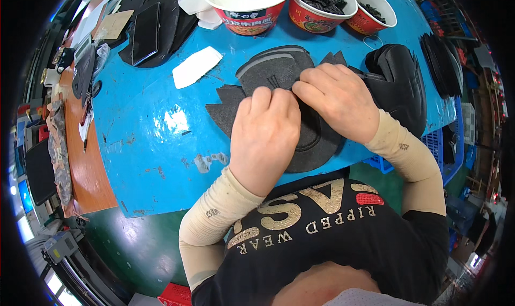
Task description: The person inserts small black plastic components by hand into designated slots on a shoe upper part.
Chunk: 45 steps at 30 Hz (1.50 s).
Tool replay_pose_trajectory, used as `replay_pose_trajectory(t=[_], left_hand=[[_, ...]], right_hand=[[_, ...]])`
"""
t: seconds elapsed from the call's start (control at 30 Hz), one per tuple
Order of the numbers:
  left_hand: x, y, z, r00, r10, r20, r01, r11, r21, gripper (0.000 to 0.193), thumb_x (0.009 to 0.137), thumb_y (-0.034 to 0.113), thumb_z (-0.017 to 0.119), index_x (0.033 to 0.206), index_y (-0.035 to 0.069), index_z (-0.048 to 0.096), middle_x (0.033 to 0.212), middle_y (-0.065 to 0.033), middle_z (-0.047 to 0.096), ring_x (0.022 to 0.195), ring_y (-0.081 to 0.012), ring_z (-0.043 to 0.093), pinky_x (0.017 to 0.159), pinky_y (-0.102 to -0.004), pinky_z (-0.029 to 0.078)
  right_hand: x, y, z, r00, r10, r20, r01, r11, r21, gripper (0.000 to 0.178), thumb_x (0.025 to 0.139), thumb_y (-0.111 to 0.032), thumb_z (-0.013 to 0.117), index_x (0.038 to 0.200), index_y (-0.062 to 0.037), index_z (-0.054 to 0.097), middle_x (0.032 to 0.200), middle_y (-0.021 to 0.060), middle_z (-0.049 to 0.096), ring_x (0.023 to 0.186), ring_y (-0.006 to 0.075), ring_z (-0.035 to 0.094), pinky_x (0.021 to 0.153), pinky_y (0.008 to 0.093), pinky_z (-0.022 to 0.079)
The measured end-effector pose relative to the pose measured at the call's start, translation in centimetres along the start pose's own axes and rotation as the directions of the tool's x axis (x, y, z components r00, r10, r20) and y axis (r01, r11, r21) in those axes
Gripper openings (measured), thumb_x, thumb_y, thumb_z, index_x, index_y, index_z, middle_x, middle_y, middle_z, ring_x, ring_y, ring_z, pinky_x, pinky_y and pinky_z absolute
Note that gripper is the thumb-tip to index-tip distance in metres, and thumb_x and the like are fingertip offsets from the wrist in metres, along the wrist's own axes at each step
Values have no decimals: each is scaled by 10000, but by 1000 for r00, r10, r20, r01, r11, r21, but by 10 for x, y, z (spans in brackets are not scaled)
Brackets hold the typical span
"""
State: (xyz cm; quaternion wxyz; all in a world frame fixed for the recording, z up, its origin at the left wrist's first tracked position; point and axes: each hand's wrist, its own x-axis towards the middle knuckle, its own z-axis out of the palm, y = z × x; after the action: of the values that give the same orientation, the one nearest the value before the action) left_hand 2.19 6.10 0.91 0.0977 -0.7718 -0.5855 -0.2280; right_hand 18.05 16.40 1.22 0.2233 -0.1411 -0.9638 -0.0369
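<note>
On the blue tabletop in front of me lies a dark grey-black cut piece (228,105), with a rounded lower end and jagged, notched side flaps. My left hand (266,134) rests over its middle, fingers bent and pinched down onto it. Right beside it, my right hand (339,99) is curled too, its fingertips pressed against the same piece. The knuckles of both hands nearly meet, and what lies under the fingertips is hidden. A lighter grey band (276,56) curves along the far end of the piece.
Beyond my hands stand a large paper tub (247,16) and two red tubs (316,20) (370,21) holding small black strips. Stacked black pieces (402,80) lie to the right, above a blue crate (450,150). A white pad (197,67) and a phone (146,32) lie left.
</note>
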Motion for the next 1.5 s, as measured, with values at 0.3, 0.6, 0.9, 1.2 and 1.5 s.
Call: replay_pose_trajectory(t=[0.3, 0.6, 0.9, 1.2, 1.5], left_hand=[[0, -8, -17, 991, -71, 109, 83, 990, -115, 320, 745, 2, 658, 1064, 4, 683, 899, -74, 623, 835, -233, 591, 740, -322, 477], [-48, 8, -23, 877, -469, 104, 292, 348, -891, 271, 774, -7, 780, 1038, 19, 726, 950, -101, 715, 821, -211, 662, 740, -301, 517], [-49, -1, -25, 965, -252, -79, 61, 505, -861, 267, 792, 13, 772, 1047, -15, 699, 932, -107, 698, 829, -224, 644, 738, -322, 496], [-48, -9, -41, 977, -208, -49, 100, 648, -755, 240, 737, -8, 773, 956, 25, 684, 872, -92, 669, 786, -282, 639, 696, -346, 513], [-55, -18, -14, 950, -295, -97, 229, 875, -426, 200, 731, -39, 731, 904, 26, 657, 912, -88, 638, 836, -274, 590, 720, -362, 469]], right_hand=[[-14, -1, -2, 987, 146, -69, -132, 975, 177, 268, 749, -21, 648, 1014, -51, 672, 999, 62, 636, 898, 239, 627, 754, 325, 510], [-17, -63, -20, 870, 459, 182, -351, 316, 881, 93, 853, -5, 705, 937, -7, 667, 983, 77, 650, 854, 150, 635, 731, 271, 507], [-21, -58, -27, 770, 246, 589, -546, -224, 807, 111, 934, -99, 650, 1001, -20, 608, 897, 9, 606, 818, 46, 542, 711, 225, 461], [-14, -44, -38, 826, 199, 527, -553, 113, 825, 69, 940, -83, 591, 941, -21, 559, 838, 24, 575, 758, 92, 526, 659, 272, 431], [18, -18, 9, 987, 161, 8, -158, 955, 250, 132, 821, -78, 652, 905, -79, 551, 890, 39, 569, 846, 243, 564, 728, 382, 392]])
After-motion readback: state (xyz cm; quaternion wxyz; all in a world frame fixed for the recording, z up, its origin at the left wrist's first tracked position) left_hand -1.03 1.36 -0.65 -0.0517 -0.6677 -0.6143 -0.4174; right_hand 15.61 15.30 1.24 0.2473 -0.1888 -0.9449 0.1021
